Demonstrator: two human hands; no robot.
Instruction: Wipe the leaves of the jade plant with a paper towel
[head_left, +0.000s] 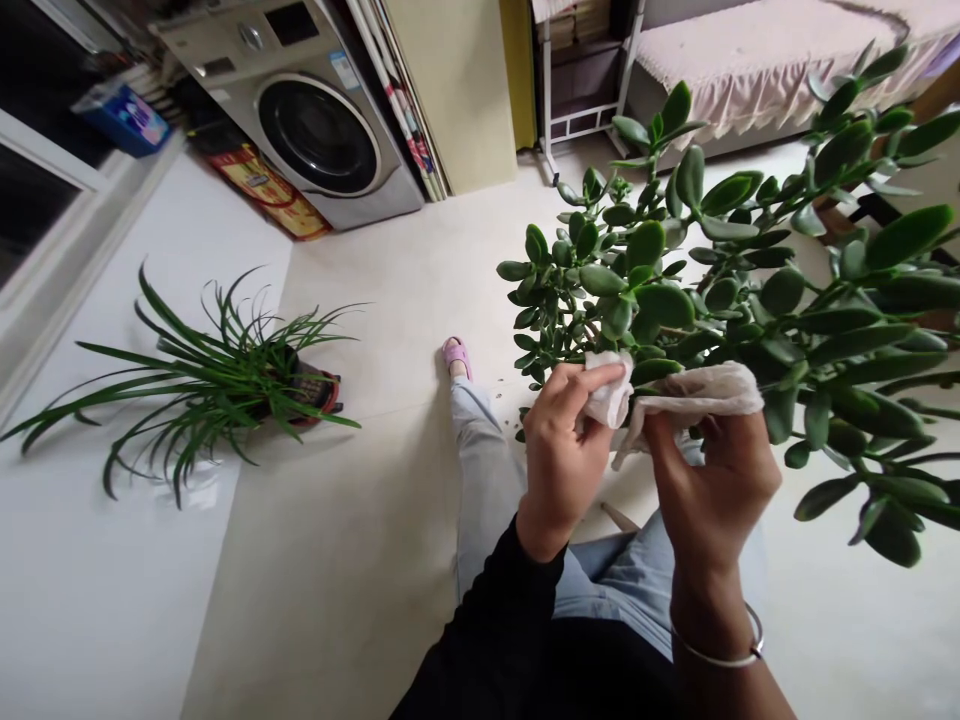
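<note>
Two hands work close together: the left hand (561,462) and right hand (712,490) each pinch a white cloth (694,392) just beside a leaf (656,371) of a jade plant (664,305) (a bangle (718,640) circles the right wrist). The plant fills the view ahead and right; a spider plant (217,385) and washing machine (315,130) stand well apart.

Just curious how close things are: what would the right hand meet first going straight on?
Probably a thick glossy green leaf of the jade plant, just past the crumpled white cloth in the right hand; depth is hard to judge.
</note>
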